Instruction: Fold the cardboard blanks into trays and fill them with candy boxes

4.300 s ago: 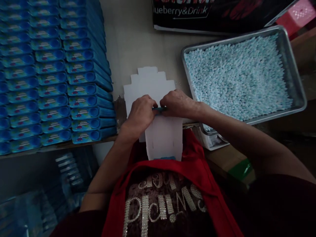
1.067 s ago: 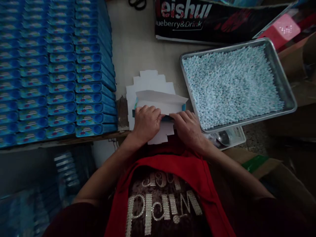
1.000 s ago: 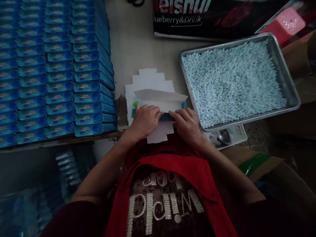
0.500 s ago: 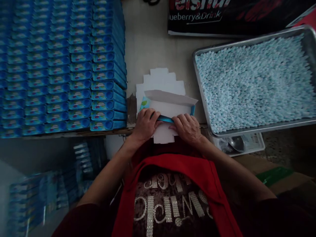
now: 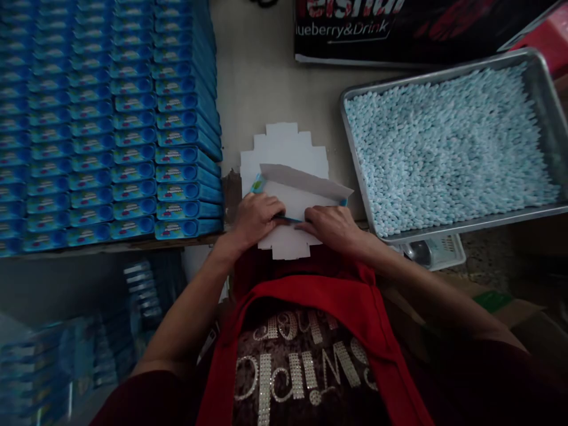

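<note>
Fingers (image 5: 275,206) of left hand (image 5: 255,218) and right hand (image 5: 336,226) pinching one open carton (image 5: 296,195), one tray (image 5: 554,148) nearby

At the grip, the part-folded carton (image 5: 295,198) is made of thin card, matt white inside and printed blue outside. Smooth, matt white card is also seen in the flat blank (image 5: 284,145) beneath the grip. To its left, the stacked packs (image 5: 177,136) are finished in glossy blue, and the pale, matt worktop (image 5: 251,71) is broken by a rough brown patch (image 5: 232,186). To its right, smooth pale pellets (image 5: 448,148) are held in a dull-sheened metal tray (image 5: 470,226). Nearer the body, the apron (image 5: 306,287) is made of matt red cloth, and the velvety dark top (image 5: 281,331) is set with glittering studs (image 5: 295,376). Far below left, in dimness, the bundles (image 5: 39,367) appear to be wrapped in shiny plastic.
</note>
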`<action>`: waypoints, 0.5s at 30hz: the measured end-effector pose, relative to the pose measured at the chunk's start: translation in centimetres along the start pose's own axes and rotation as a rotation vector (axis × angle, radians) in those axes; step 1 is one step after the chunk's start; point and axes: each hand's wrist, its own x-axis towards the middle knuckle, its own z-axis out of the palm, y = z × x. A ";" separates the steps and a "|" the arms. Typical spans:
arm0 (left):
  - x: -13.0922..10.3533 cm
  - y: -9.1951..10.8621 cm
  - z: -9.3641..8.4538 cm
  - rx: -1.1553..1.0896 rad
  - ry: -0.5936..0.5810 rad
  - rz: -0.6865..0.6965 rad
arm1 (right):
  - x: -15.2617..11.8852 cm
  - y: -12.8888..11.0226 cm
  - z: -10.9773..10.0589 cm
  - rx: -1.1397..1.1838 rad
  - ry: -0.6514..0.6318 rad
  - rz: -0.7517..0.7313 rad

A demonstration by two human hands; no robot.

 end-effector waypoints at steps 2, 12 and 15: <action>0.0 -0.2 -0.9 -0.035 -0.056 0.090 | -1.1 1.4 -2.6 0.134 -0.060 -0.188; 6.6 -1.8 -6.6 0.000 -0.110 0.253 | 3.6 7.5 -7.2 -0.177 0.221 -0.596; 4.9 0.7 -8.4 0.071 0.123 0.142 | 2.7 6.2 -4.1 -0.185 0.271 -0.607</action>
